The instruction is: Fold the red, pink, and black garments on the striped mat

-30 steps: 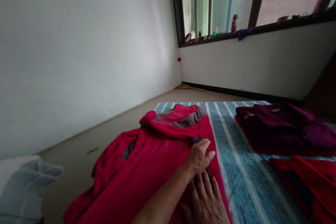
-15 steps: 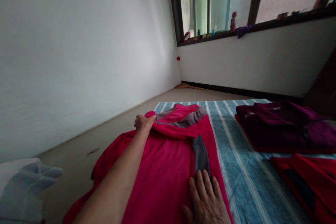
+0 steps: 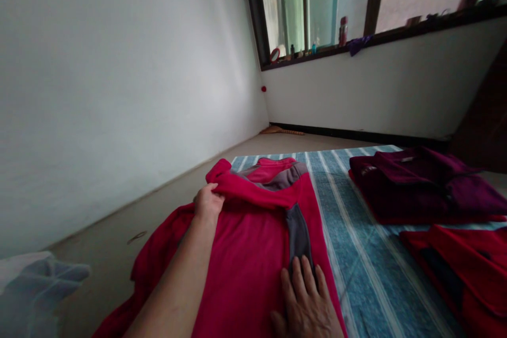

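A pink-red jacket with grey panels lies spread over the blue striped surface, its collar at the far end. One part of it hangs past the surface's left side. My left hand is closed on the far left part of the jacket, pinching the fabric, and a fold of cloth rises just beyond the fingers. Flat on the jacket's right side rests my right hand, fingers stretched out over the lower end of a dark grey panel.
Folded purple clothing lies on the right of the striped cloth, with a folded red garment nearer me. Pale fabric is at the lower left. A white wall stands left; bottles line the windowsill.
My left hand has shifted slightly left and nearer to me, and the fabric past its fingers now stands higher. The right hand stays flat on the jacket. The view has turned slightly.
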Tool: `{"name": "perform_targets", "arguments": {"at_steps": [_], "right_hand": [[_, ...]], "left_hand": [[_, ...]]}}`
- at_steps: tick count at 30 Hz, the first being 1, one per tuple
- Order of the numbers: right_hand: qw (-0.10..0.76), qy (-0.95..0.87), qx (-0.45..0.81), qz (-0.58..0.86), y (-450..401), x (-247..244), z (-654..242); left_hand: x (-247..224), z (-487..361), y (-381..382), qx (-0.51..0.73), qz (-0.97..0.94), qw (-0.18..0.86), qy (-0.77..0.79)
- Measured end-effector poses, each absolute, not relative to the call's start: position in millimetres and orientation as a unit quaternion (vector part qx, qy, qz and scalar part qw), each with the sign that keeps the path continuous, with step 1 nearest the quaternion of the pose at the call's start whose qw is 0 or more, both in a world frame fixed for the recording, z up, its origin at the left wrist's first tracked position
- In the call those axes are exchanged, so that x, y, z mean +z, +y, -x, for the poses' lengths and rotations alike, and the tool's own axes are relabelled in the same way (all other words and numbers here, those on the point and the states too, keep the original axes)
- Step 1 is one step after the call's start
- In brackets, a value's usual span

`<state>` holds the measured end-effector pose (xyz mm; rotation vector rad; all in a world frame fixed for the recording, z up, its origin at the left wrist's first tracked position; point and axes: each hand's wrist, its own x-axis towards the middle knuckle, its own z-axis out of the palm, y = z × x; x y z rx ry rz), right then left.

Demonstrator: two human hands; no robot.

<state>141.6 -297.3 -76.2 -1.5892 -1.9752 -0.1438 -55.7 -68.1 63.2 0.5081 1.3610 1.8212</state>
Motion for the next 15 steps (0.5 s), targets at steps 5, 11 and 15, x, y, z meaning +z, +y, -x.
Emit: {"name": "perform_targets", "arguments": {"at_steps": [5,11,15], "right_hand": [[0.3,-0.737,-0.049,0.604,-298.1,-73.0,-141.5],[0.302,-0.74,-0.063,0.597,-298.8,-79.4,-144.0],[0.31,-0.742,-0.073,0.589,-297.4,-82.8,-143.6]], "left_hand": [[30.0,42.3,-119.5,0.725,-0.15,0.479,0.471],[10.4,46.7,-137.7,0.687,-0.086,0.549,0.468],[13.0,59.8,-123.2,0.668,-0.067,0.558,0.488]]}}
